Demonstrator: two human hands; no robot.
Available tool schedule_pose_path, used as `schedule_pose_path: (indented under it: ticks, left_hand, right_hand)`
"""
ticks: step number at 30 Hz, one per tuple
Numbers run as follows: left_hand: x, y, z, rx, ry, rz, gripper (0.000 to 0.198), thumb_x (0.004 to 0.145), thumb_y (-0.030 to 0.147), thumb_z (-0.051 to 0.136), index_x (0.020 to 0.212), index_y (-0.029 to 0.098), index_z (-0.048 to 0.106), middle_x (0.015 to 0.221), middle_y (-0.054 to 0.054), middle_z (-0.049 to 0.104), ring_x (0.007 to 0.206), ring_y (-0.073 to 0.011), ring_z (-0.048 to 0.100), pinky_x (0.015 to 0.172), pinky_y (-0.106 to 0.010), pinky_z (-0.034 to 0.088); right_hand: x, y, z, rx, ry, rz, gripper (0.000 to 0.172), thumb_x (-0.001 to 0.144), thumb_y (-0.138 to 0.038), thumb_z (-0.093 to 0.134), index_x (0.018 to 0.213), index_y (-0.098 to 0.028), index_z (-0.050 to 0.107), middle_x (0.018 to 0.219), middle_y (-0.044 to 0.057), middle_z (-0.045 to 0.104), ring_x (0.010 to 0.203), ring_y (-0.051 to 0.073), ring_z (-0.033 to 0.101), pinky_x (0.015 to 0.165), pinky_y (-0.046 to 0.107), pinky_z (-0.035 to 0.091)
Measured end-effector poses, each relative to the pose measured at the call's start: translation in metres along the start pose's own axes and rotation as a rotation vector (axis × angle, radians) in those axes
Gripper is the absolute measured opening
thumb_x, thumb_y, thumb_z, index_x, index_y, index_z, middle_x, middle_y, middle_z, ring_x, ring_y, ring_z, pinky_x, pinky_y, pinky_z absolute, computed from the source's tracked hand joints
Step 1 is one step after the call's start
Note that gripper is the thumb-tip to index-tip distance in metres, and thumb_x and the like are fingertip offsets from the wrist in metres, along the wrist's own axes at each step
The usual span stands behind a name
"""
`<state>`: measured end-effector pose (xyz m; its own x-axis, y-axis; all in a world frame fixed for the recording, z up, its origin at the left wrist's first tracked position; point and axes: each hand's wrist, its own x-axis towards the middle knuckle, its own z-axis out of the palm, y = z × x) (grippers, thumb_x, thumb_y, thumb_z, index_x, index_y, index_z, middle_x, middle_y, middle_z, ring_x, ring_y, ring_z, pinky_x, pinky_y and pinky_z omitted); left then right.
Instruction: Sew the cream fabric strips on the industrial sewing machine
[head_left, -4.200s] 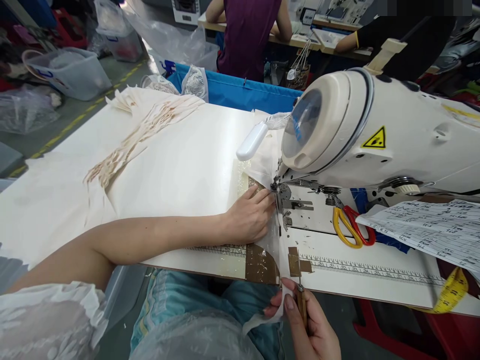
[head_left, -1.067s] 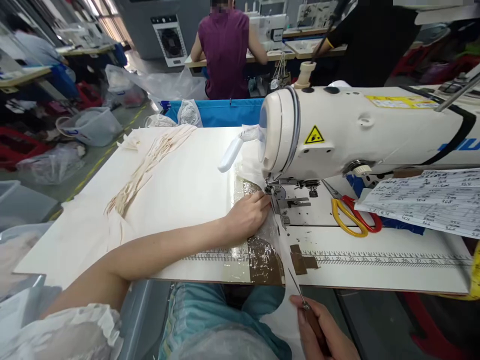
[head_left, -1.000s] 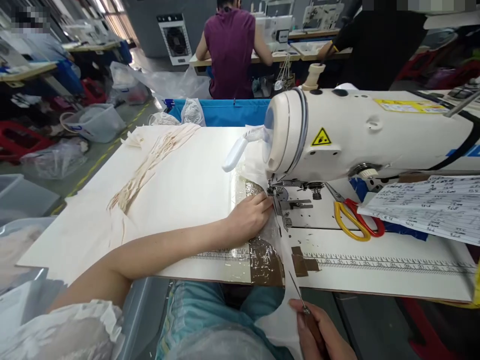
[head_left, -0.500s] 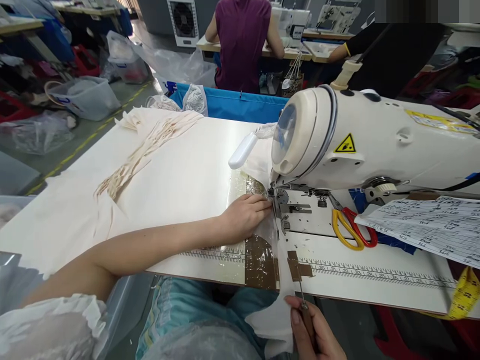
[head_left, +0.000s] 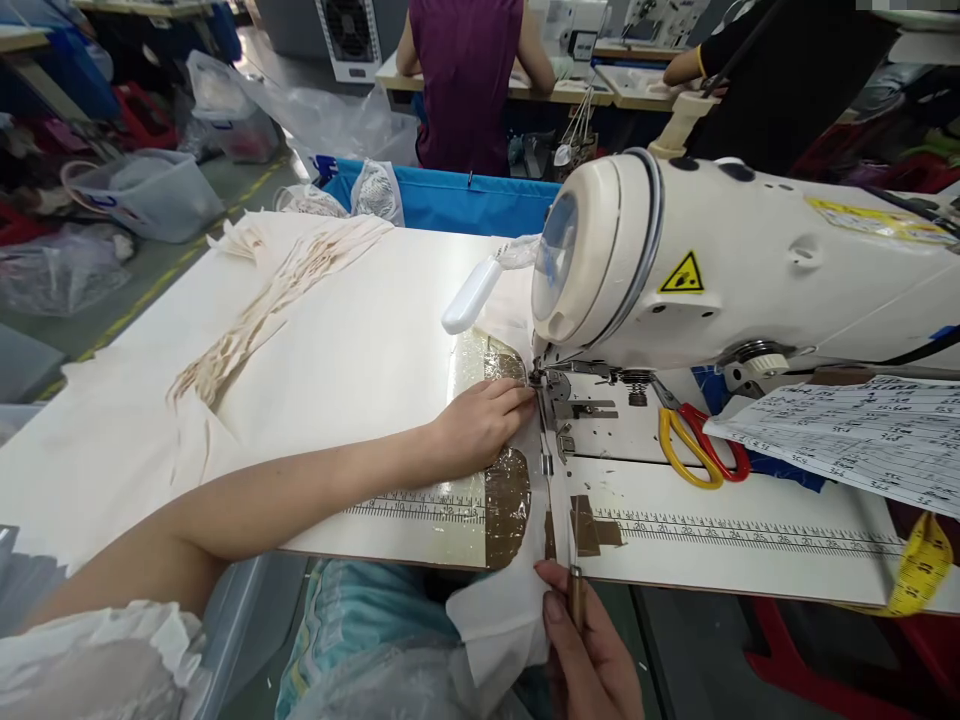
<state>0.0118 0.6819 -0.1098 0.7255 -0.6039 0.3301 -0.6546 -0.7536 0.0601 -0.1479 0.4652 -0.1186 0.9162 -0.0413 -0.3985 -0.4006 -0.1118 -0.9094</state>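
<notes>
My left hand [head_left: 480, 428] rests beside the needle area of a white sewing machine [head_left: 757, 265], its fingers pressed together on a strip of thin white fabric [head_left: 499, 625]. The strip runs from under the machine head over the table edge toward my lap. Below that edge, my right hand [head_left: 596, 655] is closed around the wooden handle of an awl [head_left: 576, 598], its thin metal shaft pointing up. Thumb and index finger of this hand also pinch the fabric's edge. The fingertips of my left hand are partly hidden near the presser foot.
Red-and-yellow scissors [head_left: 694, 445] and a handwritten sheet [head_left: 862, 440] lie at the right, with a yellow tape measure [head_left: 919, 565]. Cream fabric strips [head_left: 255, 320] lie on the left table. A blue bin [head_left: 465, 205] stands behind; a person in purple [head_left: 466, 85] sits beyond it.
My right hand has shifted left with the awl and the fabric edge. The hanging fabric has swung left and lies more folded. My left hand stays by the needle; the view has shifted slightly.
</notes>
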Motion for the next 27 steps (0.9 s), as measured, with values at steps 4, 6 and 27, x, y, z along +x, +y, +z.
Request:
schedule_pose_path:
  ticks: [4, 6, 27]
  left_hand:
    - [0.008, 0.006, -0.002, 0.029, 0.030, -0.043, 0.033, 0.094, 0.007, 0.042, 0.122, 0.002, 0.058, 0.128, -0.019, 0.056, 0.121, -0.0289, 0.049, 0.095, -0.041, 0.052]
    - [0.012, 0.007, -0.003, 0.031, 0.028, -0.071, 0.031, 0.096, 0.008, 0.038, 0.118, 0.004, 0.060, 0.124, -0.018, 0.057, 0.115, -0.0277, 0.050, 0.092, -0.040, 0.052]
    - [0.011, -0.009, -0.005, -0.100, 0.042, -0.043, 0.033, 0.093, 0.006, 0.036, 0.112, 0.010, 0.063, 0.104, -0.012, 0.062, 0.096, -0.0224, 0.051, 0.084, -0.038, 0.052]
  right_hand:
    - [0.005, -0.019, -0.003, -0.055, 0.082, 0.091, 0.055, 0.084, -0.064, 0.062, 0.116, -0.021, 0.071, 0.126, 0.008, 0.068, 0.125, 0.026, 0.057, 0.095, 0.023, 0.051]
    - [0.012, -0.025, -0.007, -0.081, 0.065, 0.053, 0.056, 0.084, -0.065, 0.062, 0.116, -0.020, 0.070, 0.129, 0.009, 0.067, 0.127, 0.026, 0.056, 0.099, 0.025, 0.049]
    - [0.053, -0.047, -0.010, -0.314, -0.051, -0.214, 0.051, 0.088, -0.060, 0.056, 0.119, -0.020, 0.068, 0.123, 0.013, 0.068, 0.110, 0.026, 0.064, 0.075, 0.025, 0.057]
